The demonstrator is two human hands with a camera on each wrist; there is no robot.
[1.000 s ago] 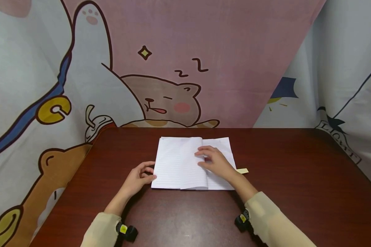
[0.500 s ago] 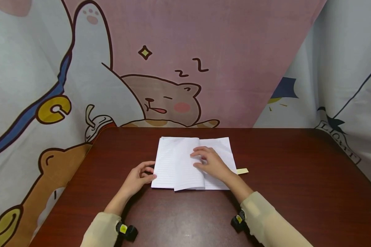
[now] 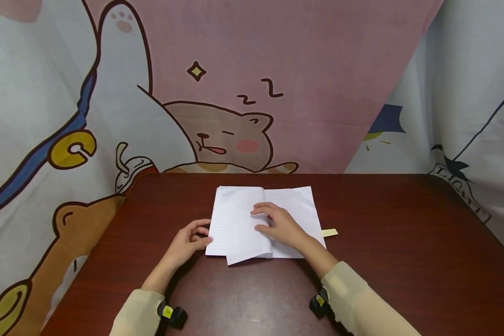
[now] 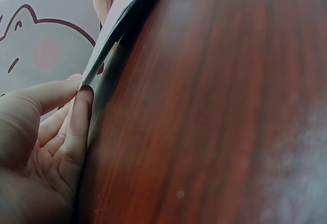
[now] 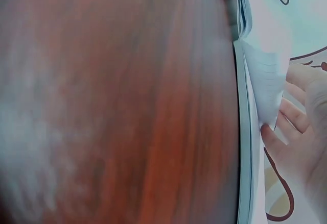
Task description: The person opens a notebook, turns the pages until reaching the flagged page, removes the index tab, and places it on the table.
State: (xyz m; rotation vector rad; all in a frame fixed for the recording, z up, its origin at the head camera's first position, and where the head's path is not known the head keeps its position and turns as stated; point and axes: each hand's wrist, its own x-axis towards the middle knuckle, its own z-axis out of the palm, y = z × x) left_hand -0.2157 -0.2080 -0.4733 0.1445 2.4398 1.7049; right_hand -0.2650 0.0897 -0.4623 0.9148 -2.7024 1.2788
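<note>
An open notebook with white lined pages lies on the table. My left hand pinches its left edge; in the left wrist view the thumb is on top and a finger below. A page lies skewed over the left half, its lower corner sticking out past the front edge. My right hand is over the notebook's middle, loosely bent fingers against that page, thumb apart from them. In the right wrist view the page curves up beside the fingers. A pale yellow tab juts out at the right.
The notebook rests on a dark red-brown wooden table. Behind it hangs a pink and white cloth printed with cartoon animals. A black wrist camera sits at the left sleeve, another camera at the right one.
My right hand has moved left, carrying the page across with it. The page's corner now swings out past the front edge, and more of the right page is uncovered. My left hand stays put.
</note>
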